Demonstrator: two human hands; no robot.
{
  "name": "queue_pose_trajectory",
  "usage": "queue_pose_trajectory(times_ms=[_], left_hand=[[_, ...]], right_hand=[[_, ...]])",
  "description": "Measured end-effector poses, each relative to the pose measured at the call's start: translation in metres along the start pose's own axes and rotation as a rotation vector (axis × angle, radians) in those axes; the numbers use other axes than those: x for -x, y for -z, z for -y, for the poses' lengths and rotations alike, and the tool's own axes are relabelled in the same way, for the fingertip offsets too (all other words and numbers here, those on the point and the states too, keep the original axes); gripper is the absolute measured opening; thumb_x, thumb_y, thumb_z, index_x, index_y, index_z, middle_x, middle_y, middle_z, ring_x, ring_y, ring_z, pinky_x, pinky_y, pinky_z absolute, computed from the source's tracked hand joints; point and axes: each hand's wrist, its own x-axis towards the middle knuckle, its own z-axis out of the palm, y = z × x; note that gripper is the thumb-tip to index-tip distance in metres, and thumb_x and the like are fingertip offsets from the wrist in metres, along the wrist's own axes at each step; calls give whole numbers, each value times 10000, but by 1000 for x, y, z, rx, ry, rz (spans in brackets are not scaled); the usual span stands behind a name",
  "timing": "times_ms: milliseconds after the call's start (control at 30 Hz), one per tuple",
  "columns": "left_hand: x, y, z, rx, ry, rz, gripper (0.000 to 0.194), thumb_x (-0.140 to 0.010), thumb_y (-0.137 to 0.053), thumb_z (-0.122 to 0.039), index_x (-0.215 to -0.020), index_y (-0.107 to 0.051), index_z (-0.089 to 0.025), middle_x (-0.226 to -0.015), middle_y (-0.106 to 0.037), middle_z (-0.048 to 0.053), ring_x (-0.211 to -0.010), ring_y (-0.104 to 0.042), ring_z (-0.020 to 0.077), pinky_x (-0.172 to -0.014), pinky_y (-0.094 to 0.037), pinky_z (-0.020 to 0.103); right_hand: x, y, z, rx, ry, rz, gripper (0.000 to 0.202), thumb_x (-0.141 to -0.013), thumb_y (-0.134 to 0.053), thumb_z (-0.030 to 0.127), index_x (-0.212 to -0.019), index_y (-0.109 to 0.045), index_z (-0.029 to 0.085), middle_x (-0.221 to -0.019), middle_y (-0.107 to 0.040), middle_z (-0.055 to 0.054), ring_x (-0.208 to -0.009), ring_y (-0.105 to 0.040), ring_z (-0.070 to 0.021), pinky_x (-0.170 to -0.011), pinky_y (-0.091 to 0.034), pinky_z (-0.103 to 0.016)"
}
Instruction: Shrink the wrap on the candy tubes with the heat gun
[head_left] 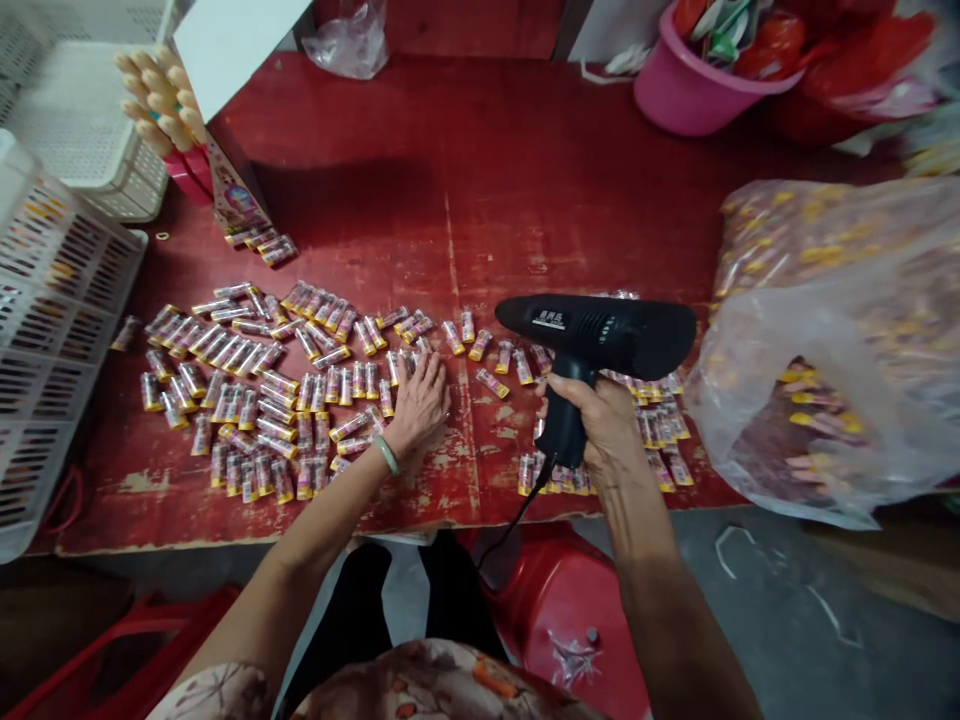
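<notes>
- The handle of a black blower (600,330) is gripped by the right hand (604,415), with fingers wrapped round it; the blower is held above the right half of the tabletop (510,230), its narrow end turned toward the left edge.
- The left hand (418,405) is laid palm down, fingers loosely bent, at the right end of a spread of yellow-ended tubes (358,380); whether any is gripped cannot be told.
- A green bangle (387,456) is worn on the left wrist.
- The spread is ranged in uneven rows along the near edge, toward the left.
- Further tubes (660,428) are partly hidden under the blower.
- The right edge is covered by a clear bag (795,330) of yellow-tipped pieces.
- A pink tub (690,85) is set near the far right corner.
- A pale crate (71,280) is placed at the left edge.
</notes>
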Motion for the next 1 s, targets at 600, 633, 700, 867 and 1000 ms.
queue_pose_trajectory(times_ms=[600, 633, 700, 867, 1000], left_hand=[[-91, -11, -33, 51, -131, 33, 510, -1016, -320, -282, -1466, -455, -83, -1583, -401, 179, -1530, -256, 333, -1261, -132, 626], [-100, -14, -36, 54, -135, 50, 502, -1015, -322, -280, -1450, -473, -81, -1575, -415, 175, -1522, -273, 340, -1258, -142, 626], [-112, -18, -37, 50, -137, 64, 477, -1015, -330, -279, -1408, -515, -81, -1536, -468, 175, -1500, -318, 341, -1256, -160, 615], [-110, -16, -20, 32, -94, 29, 380, -998, -398, -271, -1282, -596, -113, -1395, -593, 174, -1429, -421, 311, -1252, -194, 564], [-97, -11, -4, 73, -20, 0, 343, -997, -370, -219, -1224, -621, -161, -1350, -630, 142, -1364, -480, 286, -1219, -246, 541]], right_hand=[[72, 88, -45, -126, -67, -123, 365, -614, -904, 446, -802, -727, 189, -613, -658, -19, -461, -581, -172, -387, -486, -275], [75, 91, -46, -127, -56, -155, 367, -604, -910, 444, -798, -730, 190, -622, -663, -21, -463, -582, -171, -385, -487, -272], [77, 94, -47, -130, -28, -207, 361, -596, -916, 434, -794, -734, 194, -643, -672, -23, -477, -595, -170, -389, -491, -263], [63, 90, -47, -169, -2, -237, 345, -582, -914, 412, -808, -737, 221, -684, -688, -4, -511, -603, -167, -448, -510, -277], [51, 78, -42, -98, -48, -134, 332, -602, -887, 460, -741, -719, 209, -674, -680, -14, -552, -604, -178, -493, -499, -286]])
